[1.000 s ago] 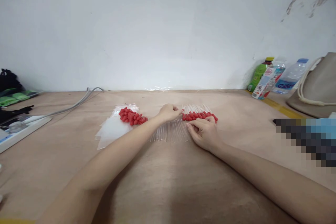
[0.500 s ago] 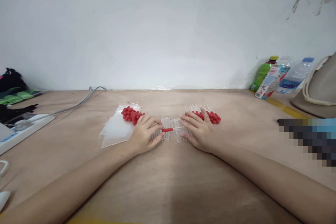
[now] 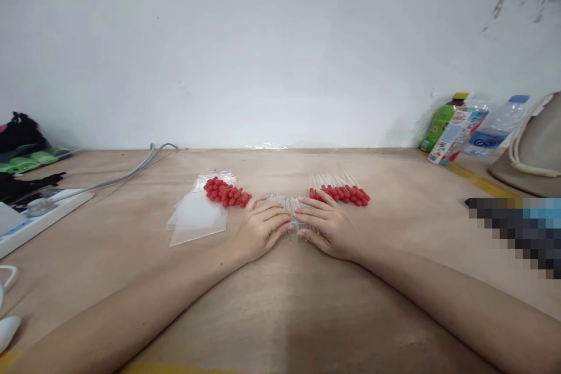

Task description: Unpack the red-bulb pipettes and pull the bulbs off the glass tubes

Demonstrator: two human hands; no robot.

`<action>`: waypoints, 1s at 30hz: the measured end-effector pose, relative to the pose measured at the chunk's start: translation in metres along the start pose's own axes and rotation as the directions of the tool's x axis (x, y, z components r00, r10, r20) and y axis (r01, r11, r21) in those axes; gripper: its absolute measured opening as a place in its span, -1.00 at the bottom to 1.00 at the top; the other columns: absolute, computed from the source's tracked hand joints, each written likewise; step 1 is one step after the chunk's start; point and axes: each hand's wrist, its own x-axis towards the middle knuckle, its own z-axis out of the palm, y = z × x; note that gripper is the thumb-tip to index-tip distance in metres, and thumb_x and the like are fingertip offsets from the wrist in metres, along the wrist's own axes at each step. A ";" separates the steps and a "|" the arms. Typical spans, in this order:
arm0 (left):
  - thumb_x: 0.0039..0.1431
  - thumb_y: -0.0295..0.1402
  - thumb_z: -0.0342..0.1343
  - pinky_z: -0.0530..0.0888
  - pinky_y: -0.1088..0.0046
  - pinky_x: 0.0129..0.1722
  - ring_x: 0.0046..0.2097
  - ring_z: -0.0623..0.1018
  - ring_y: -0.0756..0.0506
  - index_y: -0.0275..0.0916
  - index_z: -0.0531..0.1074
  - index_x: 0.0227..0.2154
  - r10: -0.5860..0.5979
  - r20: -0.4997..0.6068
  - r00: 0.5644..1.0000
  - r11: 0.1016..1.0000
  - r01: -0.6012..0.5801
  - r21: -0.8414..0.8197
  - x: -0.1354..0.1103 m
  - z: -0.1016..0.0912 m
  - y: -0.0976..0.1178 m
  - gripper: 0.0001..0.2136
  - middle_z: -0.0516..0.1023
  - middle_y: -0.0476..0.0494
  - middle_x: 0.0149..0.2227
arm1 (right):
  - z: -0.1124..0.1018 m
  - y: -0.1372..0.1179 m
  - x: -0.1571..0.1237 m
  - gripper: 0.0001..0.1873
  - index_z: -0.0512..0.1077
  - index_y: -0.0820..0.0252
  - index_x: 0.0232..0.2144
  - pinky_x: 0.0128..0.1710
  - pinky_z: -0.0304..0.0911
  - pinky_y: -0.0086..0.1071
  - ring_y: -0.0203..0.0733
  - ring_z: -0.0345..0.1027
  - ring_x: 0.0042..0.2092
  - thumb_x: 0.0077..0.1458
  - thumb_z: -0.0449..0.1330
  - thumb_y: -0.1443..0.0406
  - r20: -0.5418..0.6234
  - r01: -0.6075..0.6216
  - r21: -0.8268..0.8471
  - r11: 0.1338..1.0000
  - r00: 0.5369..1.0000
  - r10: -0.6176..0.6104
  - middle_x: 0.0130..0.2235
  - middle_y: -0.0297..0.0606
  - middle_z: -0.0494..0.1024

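My left hand (image 3: 265, 229) is closed, its thumb and finger pinched over one end of a glass dropper tube (image 3: 295, 222); any red bulb there is hidden under the fingers. My right hand (image 3: 331, 225) is closed around the tube's other end, fingers curled and close to the left fingertips. Beneath both hands lies a row of clear glass tubes (image 3: 280, 200). Left of them is a pile of red rubber bulbs (image 3: 223, 192). Behind my right hand lie several droppers with red bulbs (image 3: 350, 194), their glass tips pointing to the wall.
Clear plastic bags (image 3: 197, 225) lie under and beside the loose bulbs. At far left are a white power strip (image 3: 65, 204) and a grey cable (image 3: 127, 177). Bottles (image 3: 442, 123), a carton (image 3: 453, 137) and a grey hat-like item (image 3: 534, 158) stand at right.
My left hand has moved right, closer to my right hand, and now covers the red bulb seen earlier on the tube. More loose bulbs show behind it.
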 end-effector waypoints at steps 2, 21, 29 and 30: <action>0.16 -0.35 0.02 0.20 0.27 0.02 -0.17 0.51 -0.04 -0.17 0.45 -0.34 0.003 -0.012 1.000 1.000 -0.003 0.011 0.000 -0.001 0.000 -0.88 0.58 -0.03 -0.28 | 0.004 0.001 -0.001 -0.75 0.43 0.16 -0.17 0.12 0.06 -0.04 -0.13 0.32 0.00 0.13 0.05 0.26 -0.037 0.026 0.033 0.999 0.999 -0.025 -0.18 -0.23 0.54; 0.16 -0.33 -0.01 0.35 0.36 -0.23 -0.25 0.45 -0.07 -0.19 0.46 -0.33 -0.190 -0.104 0.976 0.980 0.196 0.044 -0.015 -0.033 -0.043 -0.84 0.50 -0.11 -0.32 | -0.026 0.028 -0.022 -0.78 0.48 0.12 -0.24 -0.29 0.16 -0.31 -0.25 0.37 -0.37 0.10 0.07 0.28 -0.207 -0.332 -0.132 0.934 0.931 0.301 -0.46 -0.29 0.52; 0.06 -0.30 -0.05 0.38 0.42 -0.30 -0.30 0.43 -0.08 -0.25 0.45 -0.24 -0.666 -0.056 0.744 0.741 0.668 0.066 0.012 -0.070 -0.110 -0.73 0.41 -0.11 -0.36 | -0.006 0.011 0.002 -0.78 0.42 0.21 -0.29 -0.29 -0.01 -0.33 -0.26 0.31 -0.44 0.04 0.00 0.36 -0.083 -0.449 -0.153 0.881 0.894 0.441 -0.51 -0.33 0.48; 0.04 -0.28 -0.02 0.38 0.43 -0.33 -0.33 0.44 -0.06 -0.24 0.44 -0.23 -0.715 -0.031 0.698 0.697 0.716 0.046 0.012 -0.075 -0.119 -0.73 0.43 -0.09 -0.37 | -0.004 0.011 0.003 -0.81 0.41 0.21 -0.35 -0.29 -0.02 -0.33 -0.27 0.30 -0.46 0.03 0.01 0.36 -0.092 -0.444 -0.159 0.882 0.896 0.435 -0.52 -0.33 0.48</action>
